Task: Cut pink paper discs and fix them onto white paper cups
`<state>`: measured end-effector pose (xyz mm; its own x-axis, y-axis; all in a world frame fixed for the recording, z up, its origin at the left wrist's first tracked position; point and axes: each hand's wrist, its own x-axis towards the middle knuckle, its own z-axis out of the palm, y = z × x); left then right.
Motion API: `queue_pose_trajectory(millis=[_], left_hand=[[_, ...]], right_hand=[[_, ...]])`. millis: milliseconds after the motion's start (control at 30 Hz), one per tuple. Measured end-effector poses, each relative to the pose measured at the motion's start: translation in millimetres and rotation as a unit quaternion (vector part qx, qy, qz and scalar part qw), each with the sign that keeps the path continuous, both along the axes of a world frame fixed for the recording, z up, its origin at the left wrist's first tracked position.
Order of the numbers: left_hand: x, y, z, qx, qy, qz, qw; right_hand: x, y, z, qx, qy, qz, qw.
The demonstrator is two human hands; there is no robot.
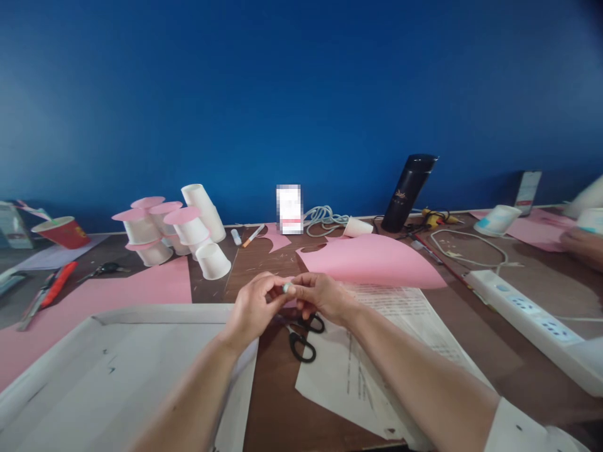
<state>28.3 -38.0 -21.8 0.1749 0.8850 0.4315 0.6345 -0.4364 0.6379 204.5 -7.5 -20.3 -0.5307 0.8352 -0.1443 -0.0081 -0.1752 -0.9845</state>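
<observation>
My left hand (254, 307) and my right hand (325, 296) meet over the middle of the table, fingertips pinched together on a small pale green piece (286, 287). What exactly it is cannot be made out. Just below them lie scissors with black handles (302, 347), their blades partly hidden under my hands. Printed paper (339, 370) lies under my right forearm. Behind my right hand a large curled pink sheet (372, 260) rests on the table.
White cups with pink discs (141, 232) are stacked at the back left. A white tray-like sheet (160, 376) lies front left. A black bottle (409, 193) and a power strip (532, 326) are on the right. Another person's hand (584, 246) shows at the far right.
</observation>
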Motion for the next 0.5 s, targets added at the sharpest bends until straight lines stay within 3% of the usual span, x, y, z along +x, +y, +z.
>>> queue_pose_trajectory(millis=[67,133,233,367,500], left_hand=[[-12.2,5.9,1.3,0.004,-0.007,0.038,0.999],[-26.9,12.1,1.5,-0.017,0.009,0.103,0.994],[-46.2,19.6,-2.2,-0.086,0.09,0.162,0.979],[-57.1,25.4,-11.1,-0.123,0.18,0.154,0.964],[-52.1,25.5,-13.2,-0.085,0.223,0.164,0.957]], right_hand=[[3.1,0.4,4.7,0.03,-0.035,-0.015,0.999],[7.0,2.3,6.6,0.069,-0.073,-0.072,0.992],[11.6,6.5,3.9,0.13,-0.1,-0.155,0.974],[12.8,9.0,-2.1,0.196,-0.115,-0.194,0.954],[12.2,7.3,-3.5,0.199,-0.143,-0.181,0.953]])
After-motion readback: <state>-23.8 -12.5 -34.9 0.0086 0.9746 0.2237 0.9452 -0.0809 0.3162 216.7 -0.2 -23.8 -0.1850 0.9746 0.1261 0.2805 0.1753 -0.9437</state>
